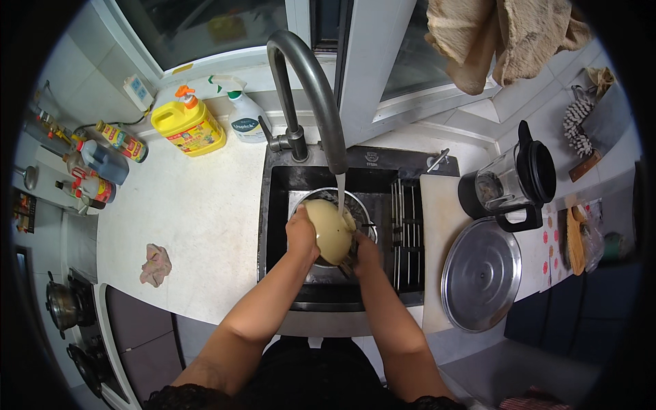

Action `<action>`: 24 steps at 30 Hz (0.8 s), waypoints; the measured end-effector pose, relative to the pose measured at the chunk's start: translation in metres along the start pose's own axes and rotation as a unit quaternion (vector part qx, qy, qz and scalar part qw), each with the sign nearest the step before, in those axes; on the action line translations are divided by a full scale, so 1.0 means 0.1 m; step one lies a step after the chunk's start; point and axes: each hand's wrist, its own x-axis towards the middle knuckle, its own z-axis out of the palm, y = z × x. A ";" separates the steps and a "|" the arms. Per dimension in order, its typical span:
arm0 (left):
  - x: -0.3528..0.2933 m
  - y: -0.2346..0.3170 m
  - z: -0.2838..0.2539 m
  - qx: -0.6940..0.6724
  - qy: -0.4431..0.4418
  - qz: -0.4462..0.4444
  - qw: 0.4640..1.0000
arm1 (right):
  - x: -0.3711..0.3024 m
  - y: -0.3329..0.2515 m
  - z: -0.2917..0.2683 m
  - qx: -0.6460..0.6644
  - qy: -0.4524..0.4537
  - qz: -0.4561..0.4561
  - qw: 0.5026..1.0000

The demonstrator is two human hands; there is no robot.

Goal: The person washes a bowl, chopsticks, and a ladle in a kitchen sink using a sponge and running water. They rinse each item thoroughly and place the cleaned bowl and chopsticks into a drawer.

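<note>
A cream-coloured bowl [326,229] is tilted under the tap in the sink, its rounded outside showing. My left hand [301,236] is closed round its left side. On the right side, my right hand [364,251] is curled at the bowl's edge, with its fingers partly hidden; small dark bits show beside them, too blurred to name. Water [341,193] runs from the dark grey tap [335,147] onto the bowl. Below it stands a round metal basin [369,213], mostly covered by the bowl and my hands, inside the black sink [277,198].
Left of the sink are a yellow jug [188,128], a spray bottle [246,115], several bottles [102,174] and a crumpled cloth [156,265]. A black rack [408,229] spans the sink's right side. Beyond it lie a round metal lid [481,277] and a blender jug [497,184].
</note>
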 end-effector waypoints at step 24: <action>-0.40 0.67 -0.43 0.002 -0.111 -0.083 0.990 | -0.07 -0.11 -0.32 -0.519 0.062 -0.370 0.768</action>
